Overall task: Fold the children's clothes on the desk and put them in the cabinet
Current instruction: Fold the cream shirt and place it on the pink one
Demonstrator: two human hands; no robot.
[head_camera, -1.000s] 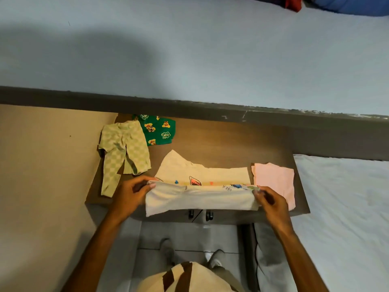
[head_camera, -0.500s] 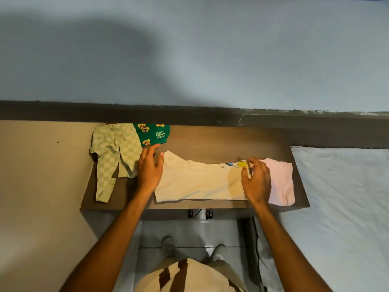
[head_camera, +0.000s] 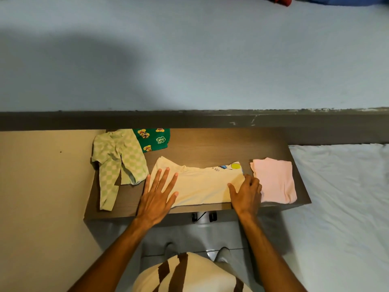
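A cream children's shirt [head_camera: 202,184], folded lengthwise with a bit of coloured print showing at its far right, lies on the brown desk [head_camera: 210,144]. My left hand [head_camera: 157,194] presses flat on the shirt's left end with fingers spread. At the right end my right hand [head_camera: 246,192] rests on the shirt, fingers bent over its edge; whether it grips the cloth I cannot tell. A folded pink garment [head_camera: 275,182] lies just right of the shirt. Green checked trousers [head_camera: 117,165] lie unfolded at the left, a green printed garment [head_camera: 153,139] behind them.
A beige surface [head_camera: 42,197] borders the desk on the left and a white bed sheet [head_camera: 341,207] on the right. A grey wall with a dark ledge [head_camera: 189,119] rises behind the desk. Below the desk edge are the floor and my feet.
The near half of the shirt was lifted and folded over to the far side. Both hands then came down onto the folded shirt; the left now lies flat on its left end.
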